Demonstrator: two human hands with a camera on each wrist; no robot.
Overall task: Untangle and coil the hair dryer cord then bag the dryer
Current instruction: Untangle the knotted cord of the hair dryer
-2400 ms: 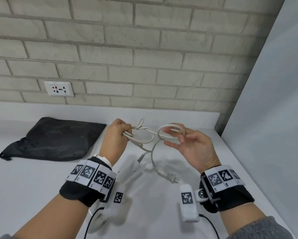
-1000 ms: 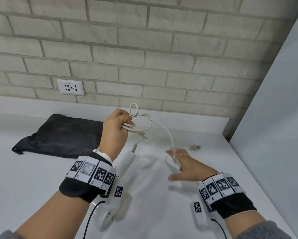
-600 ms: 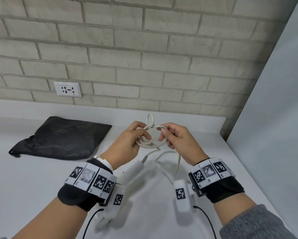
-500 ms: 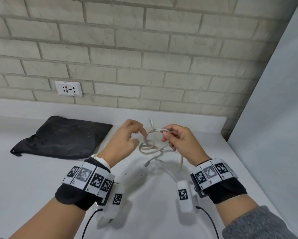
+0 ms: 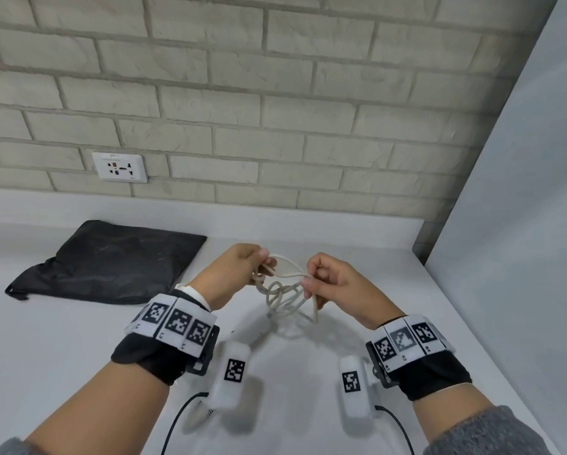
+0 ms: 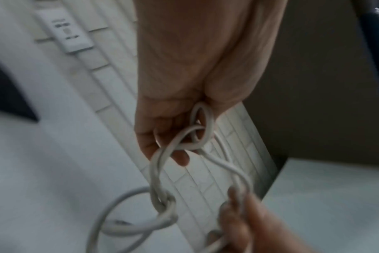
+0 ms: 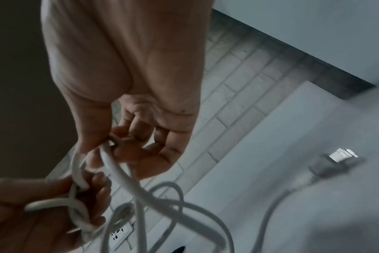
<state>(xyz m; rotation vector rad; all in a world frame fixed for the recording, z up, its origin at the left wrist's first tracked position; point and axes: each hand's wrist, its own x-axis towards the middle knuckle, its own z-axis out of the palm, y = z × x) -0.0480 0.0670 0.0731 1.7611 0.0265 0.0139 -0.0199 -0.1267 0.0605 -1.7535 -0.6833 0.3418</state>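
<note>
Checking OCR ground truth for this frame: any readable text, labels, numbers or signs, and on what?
No text can be read.
Wall socket: small print on its top edge, too small to read; blurred in the left wrist view.
Wristbands: square black-and-white coded markers, with tiny characters beneath, unreadable.
Black bag, cord: no print visible.

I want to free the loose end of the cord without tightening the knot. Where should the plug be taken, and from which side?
Probably by the plug body, just behind its prongs, coming from above. It lies flat on the counter, clear of the knotted cord that the left hand and right hand pinch, so nothing blocks it.
</note>
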